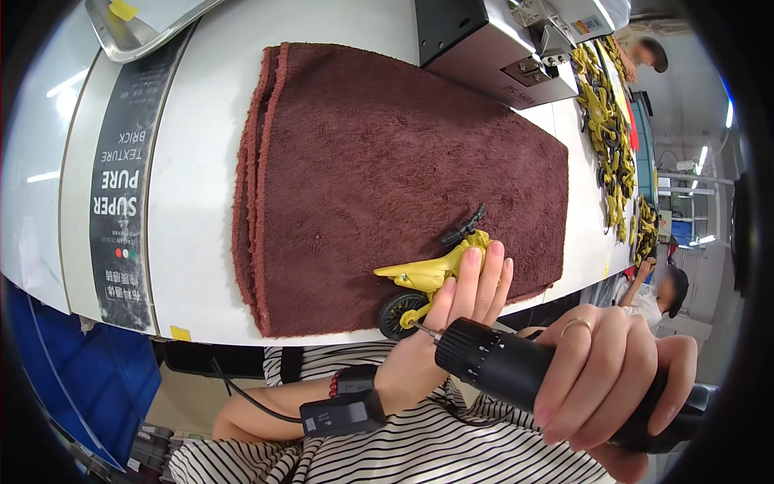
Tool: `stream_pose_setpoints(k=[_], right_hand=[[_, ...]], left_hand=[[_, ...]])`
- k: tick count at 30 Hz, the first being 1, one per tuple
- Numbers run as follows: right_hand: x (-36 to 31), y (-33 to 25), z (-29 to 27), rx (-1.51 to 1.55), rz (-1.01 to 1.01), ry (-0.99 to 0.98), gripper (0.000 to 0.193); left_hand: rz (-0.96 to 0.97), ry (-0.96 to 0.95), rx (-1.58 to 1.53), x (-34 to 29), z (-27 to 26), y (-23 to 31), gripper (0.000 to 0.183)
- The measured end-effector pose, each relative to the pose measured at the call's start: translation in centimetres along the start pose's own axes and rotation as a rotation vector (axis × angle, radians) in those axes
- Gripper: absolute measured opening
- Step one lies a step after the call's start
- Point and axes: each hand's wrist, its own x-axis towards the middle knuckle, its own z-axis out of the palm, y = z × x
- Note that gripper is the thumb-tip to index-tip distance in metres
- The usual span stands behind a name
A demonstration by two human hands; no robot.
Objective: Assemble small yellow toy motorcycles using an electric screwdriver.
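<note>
A yellow toy motorcycle with black handlebars and a black spoked wheel lies on its side near the front edge of a folded brown towel. My left hand holds it, fingers laid together over its body and the palm below. In my right hand is a black electric screwdriver, gripped round its body. Its thin bit points left and reaches the yellow hub of the wheel. Whether the tip sits in a screw is too small to tell. The far side of the toy is hidden under my left fingers.
A silver-and-black machine stands behind the towel. Many yellow and black toy motorcycles are heaped along the table's right side, with people beyond. A metal tray is at the far left, a blue bin below the table's left edge.
</note>
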Motion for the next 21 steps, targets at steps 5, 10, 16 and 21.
stream_pose_setpoints(k=[5,10,16,21], right_hand=[[-0.6,0.7,-0.5,-0.022,-0.115,-0.122,0.031],[0.9,-0.1,0.2,-0.042,0.058,-0.259,0.028],[1.5,0.0,0.5,-0.025,0.069,-0.353,0.021],[1.8,0.3,0.5,0.0,0.081,-0.361,0.02]], left_hand=[[-0.004,0.003,-0.019,0.0,0.0,0.2,0.039],[-0.01,0.003,0.007,-0.3,0.3,0.2,0.04],[0.012,0.024,0.005,-0.1,0.1,0.1,0.04],[0.007,0.037,0.015,-0.2,0.1,-0.1,0.04]])
